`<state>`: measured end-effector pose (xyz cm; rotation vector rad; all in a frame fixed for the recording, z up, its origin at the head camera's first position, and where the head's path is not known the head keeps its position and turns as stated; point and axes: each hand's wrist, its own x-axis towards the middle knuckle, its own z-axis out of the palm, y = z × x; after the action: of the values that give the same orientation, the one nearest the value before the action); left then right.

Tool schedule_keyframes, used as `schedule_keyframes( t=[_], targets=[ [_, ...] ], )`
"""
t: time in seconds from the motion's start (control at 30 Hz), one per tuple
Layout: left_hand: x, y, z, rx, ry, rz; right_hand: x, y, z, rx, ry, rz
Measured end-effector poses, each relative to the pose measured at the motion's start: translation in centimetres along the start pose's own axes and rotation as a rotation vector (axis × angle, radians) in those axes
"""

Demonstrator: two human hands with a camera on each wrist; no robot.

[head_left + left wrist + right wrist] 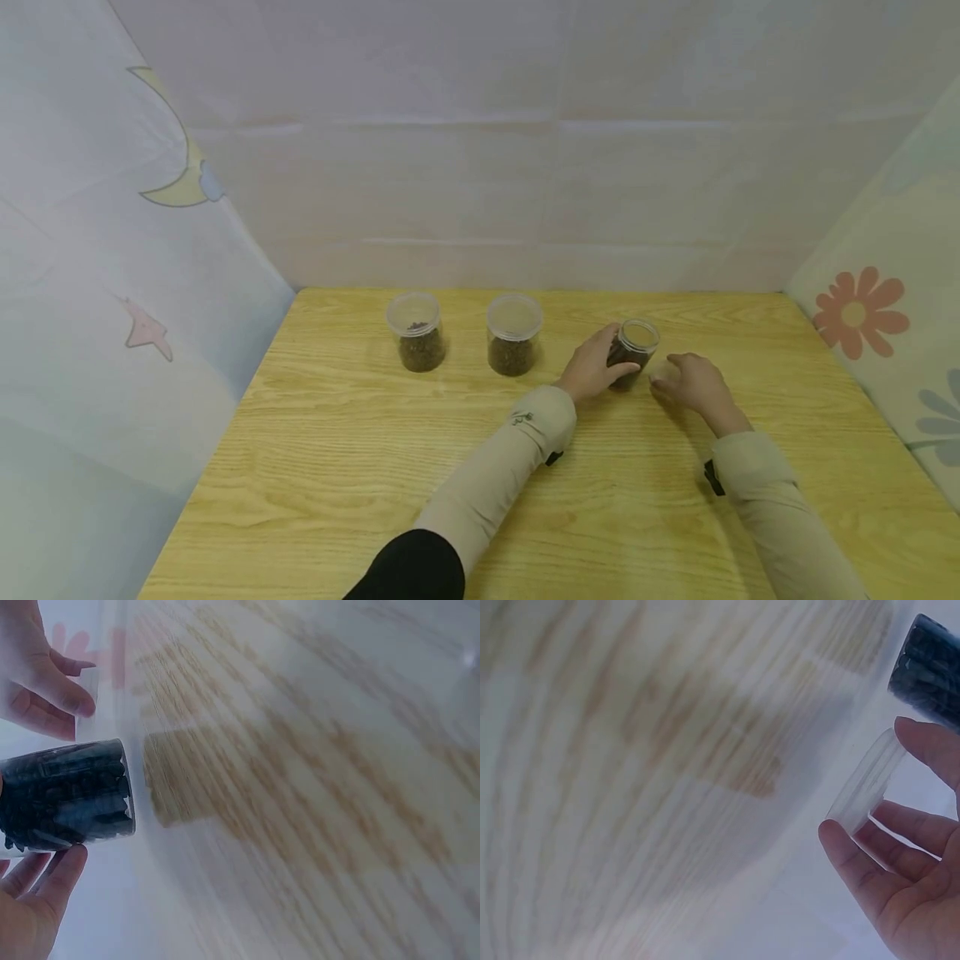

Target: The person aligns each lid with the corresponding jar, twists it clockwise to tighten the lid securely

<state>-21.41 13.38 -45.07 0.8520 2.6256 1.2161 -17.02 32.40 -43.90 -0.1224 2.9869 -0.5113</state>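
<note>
My left hand (588, 367) grips a clear jar (624, 357) of dark bean-like pieces, its open mouth facing up and leaning right in the head view. Fingers and thumb wrap the jar's side, and the dark pieces (67, 796) show through its wall in the left wrist view. Just right of it, my right hand (697, 385) holds a clear round lid (866, 784) by its edge, between thumb and fingers. This lid is apart from the jar, whose base end also shows at the upper right of the right wrist view.
Two more clear jars stand upright toward the back of the wooden table (360, 467): a left jar (420, 346) and a middle jar (513, 350), both partly filled with dark pieces. Behind the table hangs a pale cloth (450, 183), with printed cloth at both sides.
</note>
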Motion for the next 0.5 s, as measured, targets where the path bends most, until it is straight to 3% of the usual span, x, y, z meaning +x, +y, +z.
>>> schedule_keyframes(
  t=[0.5],
  targets=[
    [-1.7, 0.6, -0.9, 0.012, -0.036, 0.020, -1.6, -0.7, -0.4, 0.012, 0.044, -0.043]
  ],
)
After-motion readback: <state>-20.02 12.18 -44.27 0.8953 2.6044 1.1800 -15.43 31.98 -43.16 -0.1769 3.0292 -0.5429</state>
